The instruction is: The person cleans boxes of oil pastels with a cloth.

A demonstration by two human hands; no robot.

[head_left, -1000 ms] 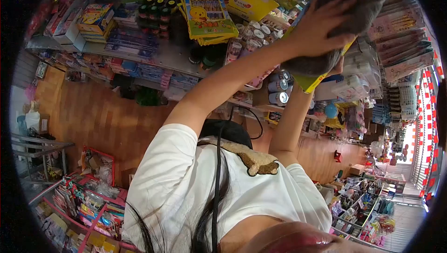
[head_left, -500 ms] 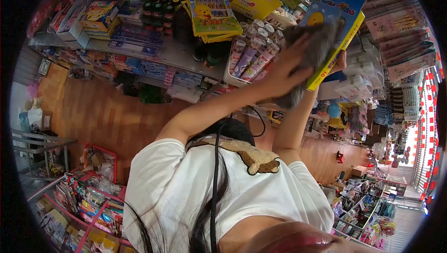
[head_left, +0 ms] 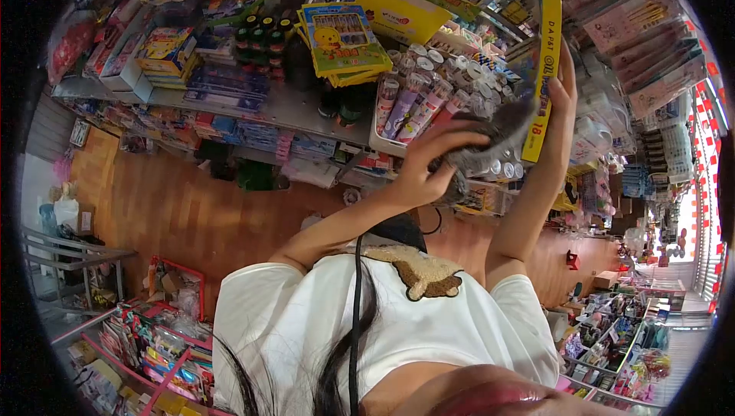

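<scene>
My right hand (head_left: 565, 85) grips a flat oil pastel box (head_left: 542, 83) from its right side, up over the shelf. The box stands nearly edge-on to me, its yellow side with the printed 18 facing this way. In my left hand (head_left: 432, 162) is a dark grey cleaning cloth (head_left: 514, 123), bunched under curled fingers and reaching to the lower left of the box. The cloth is somewhat blurred. Below the hands sits a white bin (head_left: 392, 145) packed with printed tubes (head_left: 429, 102) with clear lids.
A stack of yellow chick-printed packs (head_left: 344, 39) lies left of the bin, beside dark bottles (head_left: 264, 41). Hanging packets (head_left: 651, 41) crowd the right. A yellow display carton (head_left: 402, 14) stands behind. Wooden floor (head_left: 176, 179) and a metal railing (head_left: 73, 251) lie lower left.
The box has turned from showing its blue chick-printed front to nearly edge-on. My left hand with the cloth has moved down and left, off the front of the box.
</scene>
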